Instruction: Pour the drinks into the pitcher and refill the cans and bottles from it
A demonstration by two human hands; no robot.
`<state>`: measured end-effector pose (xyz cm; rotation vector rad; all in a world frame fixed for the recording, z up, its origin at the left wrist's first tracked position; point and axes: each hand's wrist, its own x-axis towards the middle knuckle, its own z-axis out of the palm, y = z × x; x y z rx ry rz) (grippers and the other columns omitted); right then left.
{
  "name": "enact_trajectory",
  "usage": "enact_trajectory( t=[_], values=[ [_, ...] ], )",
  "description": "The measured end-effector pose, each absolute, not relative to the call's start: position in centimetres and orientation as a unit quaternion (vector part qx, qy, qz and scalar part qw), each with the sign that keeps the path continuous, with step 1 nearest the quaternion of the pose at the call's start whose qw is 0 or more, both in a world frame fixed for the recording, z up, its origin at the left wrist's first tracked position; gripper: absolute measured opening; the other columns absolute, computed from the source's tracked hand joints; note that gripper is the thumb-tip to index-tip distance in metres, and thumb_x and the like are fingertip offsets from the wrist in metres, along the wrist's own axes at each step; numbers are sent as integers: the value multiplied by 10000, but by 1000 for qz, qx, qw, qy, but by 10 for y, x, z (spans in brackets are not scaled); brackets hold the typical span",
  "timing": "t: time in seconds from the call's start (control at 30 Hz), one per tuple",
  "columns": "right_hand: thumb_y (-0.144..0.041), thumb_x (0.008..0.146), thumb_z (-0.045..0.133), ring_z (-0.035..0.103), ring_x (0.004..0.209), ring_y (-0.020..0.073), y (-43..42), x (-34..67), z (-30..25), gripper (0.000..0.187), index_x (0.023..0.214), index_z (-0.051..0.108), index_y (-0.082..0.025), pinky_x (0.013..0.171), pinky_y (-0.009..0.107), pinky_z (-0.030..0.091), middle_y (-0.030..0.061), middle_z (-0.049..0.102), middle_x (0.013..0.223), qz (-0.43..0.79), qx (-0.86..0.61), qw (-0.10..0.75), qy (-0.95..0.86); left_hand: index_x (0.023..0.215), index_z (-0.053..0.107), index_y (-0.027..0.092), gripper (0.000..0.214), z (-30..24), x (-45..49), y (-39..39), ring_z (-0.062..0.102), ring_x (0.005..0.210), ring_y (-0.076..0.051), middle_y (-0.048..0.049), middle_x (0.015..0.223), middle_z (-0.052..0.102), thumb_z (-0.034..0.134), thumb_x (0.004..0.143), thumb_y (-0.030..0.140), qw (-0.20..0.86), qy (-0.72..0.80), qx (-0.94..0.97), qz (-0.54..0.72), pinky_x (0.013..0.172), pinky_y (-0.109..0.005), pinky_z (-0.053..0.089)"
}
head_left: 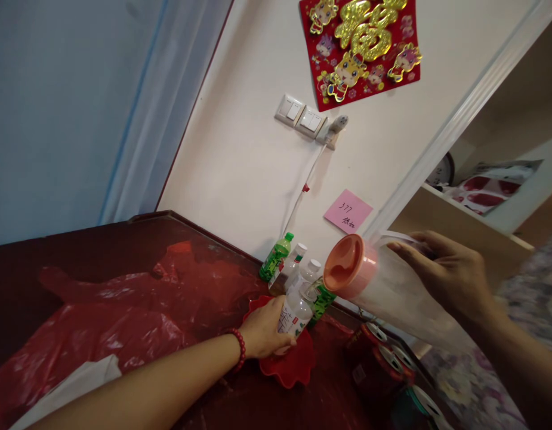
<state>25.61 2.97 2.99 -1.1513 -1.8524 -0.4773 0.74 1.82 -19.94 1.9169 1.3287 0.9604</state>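
My left hand (265,331) is wrapped round a clear plastic bottle (297,312) with a white label, its mouth uncapped. The bottle stands in or just over a red wavy-edged dish (298,361); its base is hidden by my fingers. With my right hand (455,272) I hold the handle of a translucent pitcher (403,298) with an orange lid (346,266). The pitcher is tilted, its lid close to the bottle's mouth. A thin stream seems to run between them, though it is hard to make out.
Behind the bottle stand a green bottle (276,258), white-capped bottles (309,272) and another green-labelled bottle (321,303) along the wall. Several opened drink cans (376,364) are at the right. A red plastic bag (136,310) and white paper (74,388) lie left on the dark table (16,269).
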Motion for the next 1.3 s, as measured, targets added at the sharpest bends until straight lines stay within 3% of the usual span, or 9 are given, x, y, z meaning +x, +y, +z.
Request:
enact_trajectory(
  t=[1.3],
  values=[
    [-722,711,667,543,611,154,26,251,31,520,838,737,-222,563,271,381,-8,625,635,-194,-461,436,-748,1229,536,212,632,-204,8,21,611,1112,-302,-88,1245,646,782,657,318,300,485,728,381,879,-349,469]
  ],
)
